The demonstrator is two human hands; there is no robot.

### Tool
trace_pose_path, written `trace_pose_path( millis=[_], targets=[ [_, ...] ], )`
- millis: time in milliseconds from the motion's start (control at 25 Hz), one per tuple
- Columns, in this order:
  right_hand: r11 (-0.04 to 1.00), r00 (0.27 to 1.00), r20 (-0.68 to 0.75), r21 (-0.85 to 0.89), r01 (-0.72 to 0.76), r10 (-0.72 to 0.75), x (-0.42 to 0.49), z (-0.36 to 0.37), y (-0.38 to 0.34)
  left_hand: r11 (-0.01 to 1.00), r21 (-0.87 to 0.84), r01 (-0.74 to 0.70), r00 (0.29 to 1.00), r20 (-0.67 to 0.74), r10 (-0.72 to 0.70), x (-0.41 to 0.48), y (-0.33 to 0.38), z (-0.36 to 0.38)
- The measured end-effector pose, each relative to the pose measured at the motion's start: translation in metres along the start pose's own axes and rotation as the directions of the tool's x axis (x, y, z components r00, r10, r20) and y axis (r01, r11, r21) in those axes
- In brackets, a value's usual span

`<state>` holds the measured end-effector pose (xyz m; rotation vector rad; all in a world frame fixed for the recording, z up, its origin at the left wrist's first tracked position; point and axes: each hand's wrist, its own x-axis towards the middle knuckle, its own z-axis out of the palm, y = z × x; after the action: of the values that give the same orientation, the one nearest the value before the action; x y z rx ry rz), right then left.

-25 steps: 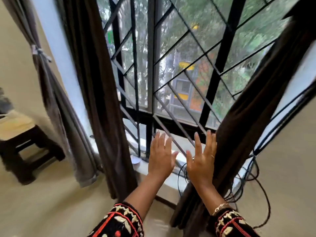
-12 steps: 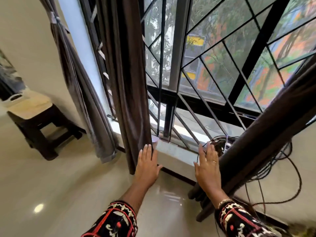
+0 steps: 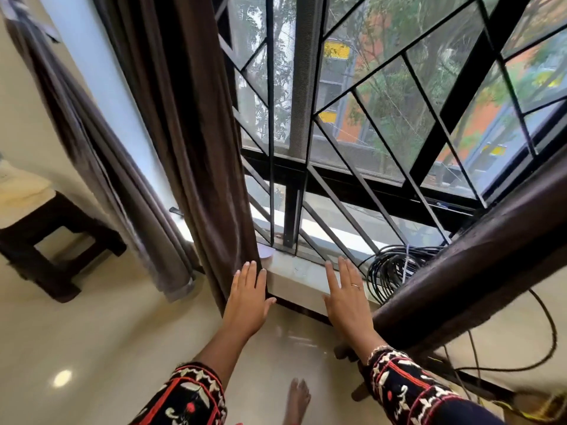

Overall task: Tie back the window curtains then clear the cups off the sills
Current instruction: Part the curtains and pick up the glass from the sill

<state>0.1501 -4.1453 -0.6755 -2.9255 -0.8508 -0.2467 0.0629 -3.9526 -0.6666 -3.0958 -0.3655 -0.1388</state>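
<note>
No grip — left hand (image 3: 248, 299), right hand (image 3: 346, 299) flat before sill (image 3: 294, 276) (glossy floor (image 3: 92, 332) below).

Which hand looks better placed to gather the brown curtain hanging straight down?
Probably left: the left hand lies open by that brown curtain; the right hand is over the sill beside the cable coil.

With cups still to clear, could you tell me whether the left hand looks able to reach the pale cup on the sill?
Probably yes. The left hand is open just short of the pale cup, which sits on the sill partly behind the dark curtain; only that curtain's edge intrudes.
</note>
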Motion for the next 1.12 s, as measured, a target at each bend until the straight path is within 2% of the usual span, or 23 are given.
trace_pose_path(
  millis=[320, 480, 640, 800, 880, 960, 1120],
  targets=[
    [0.999, 0.994, 0.105, 0.001, -0.041, 0.041, 0.081, 0.038, 0.036, 0.995, -0.051, -0.082, 0.994, 0.071, 0.085, 0.116, 0.003, 0.022],
    [0.998, 0.985, 0.163, 0.035, -0.057, 0.051, 0.096, 0.067, 0.04, 0.99, -0.136, -0.025, 0.977, 0.209, 0.053, 0.141, 0.0, 0.05],
    [0.991, 0.979, 0.199, 0.111, -0.068, 0.045, 0.112, 0.113, 0.043, 0.991, -0.134, 0.03, 0.953, 0.304, 0.013, 0.171, 0.002, 0.107],
    [0.956, 0.943, 0.311, 0.22, -0.196, 0.122, 0.124, 0.177, 0.039, 0.971, -0.223, 0.09, 0.922, 0.388, 0.004, 0.199, 0.012, 0.167],
    [0.897, 0.92, 0.33, 0.307, -0.318, 0.213, 0.131, 0.213, 0.037, 0.932, -0.321, 0.169, 0.895, 0.446, -0.009, 0.212, 0.013, 0.204],
    [0.804, 0.874, 0.414, 0.412, -0.428, 0.253, 0.138, 0.251, 0.035, 0.858, -0.429, 0.283, 0.846, 0.534, -0.012, 0.223, 0.013, 0.242],
    [0.67, 0.804, 0.501, 0.48, -0.567, 0.322, 0.151, 0.334, 0.039, 0.609, -0.605, 0.513, 0.772, 0.636, -0.018, 0.246, 0.014, 0.317]
  ],
)
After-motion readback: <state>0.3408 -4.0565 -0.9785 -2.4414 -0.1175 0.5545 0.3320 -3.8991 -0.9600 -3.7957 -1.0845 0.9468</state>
